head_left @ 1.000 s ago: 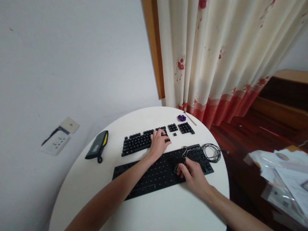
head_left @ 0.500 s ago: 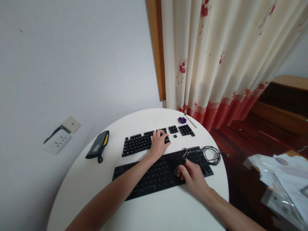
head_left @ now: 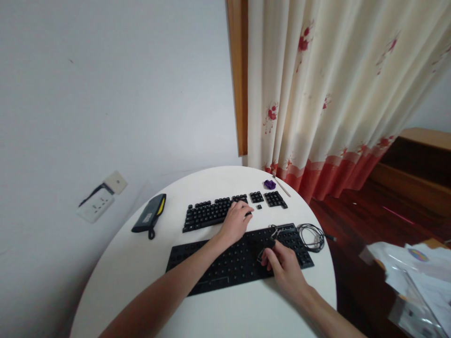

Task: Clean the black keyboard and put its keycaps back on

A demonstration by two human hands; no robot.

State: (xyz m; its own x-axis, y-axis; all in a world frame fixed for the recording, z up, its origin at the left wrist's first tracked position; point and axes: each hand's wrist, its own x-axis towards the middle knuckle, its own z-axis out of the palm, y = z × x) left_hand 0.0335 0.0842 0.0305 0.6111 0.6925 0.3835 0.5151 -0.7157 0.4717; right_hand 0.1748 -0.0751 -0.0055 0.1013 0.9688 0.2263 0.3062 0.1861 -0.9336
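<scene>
Wall (head_left: 123, 94): pale, filling the left and upper area; curtain (head_left: 331, 84): cream with red flowers and a red lower band, hanging to the right of the wall. Table (head_left: 211, 321): round, white, standing beside both. Keyboard base (head_left: 234, 263): black, lying flat across the middle of the table, rows of bare key positions exposed; main keycap block (head_left: 204, 217): black, laid out in rows on the table just beyond the base.

Right hand (head_left: 284, 263): over the right half of the base, fingers curled, grasping a dark-handled wire tool (head_left: 276, 232) whose wire end projects past the fingers. Left hand (head_left: 236, 220): lowered onto the right end of the main keycap block, fingers bent; a dark piece lies at the fingertips, but whether it is gripped cannot be told.

Pouch (head_left: 148, 216): dark with a yellow strip, to the left of the block; cable (head_left: 321, 240): black, coiled at the right end of the base; number-pad keycaps (head_left: 275, 199): grouped beyond the base; smaller keycap group (head_left: 257, 197): just left of these; pale stick (head_left: 283, 187): near the table's far edge; crumpled purple item (head_left: 269, 184): beside the stick; single keycap (head_left: 259, 207): apart, just below the smaller group.
</scene>
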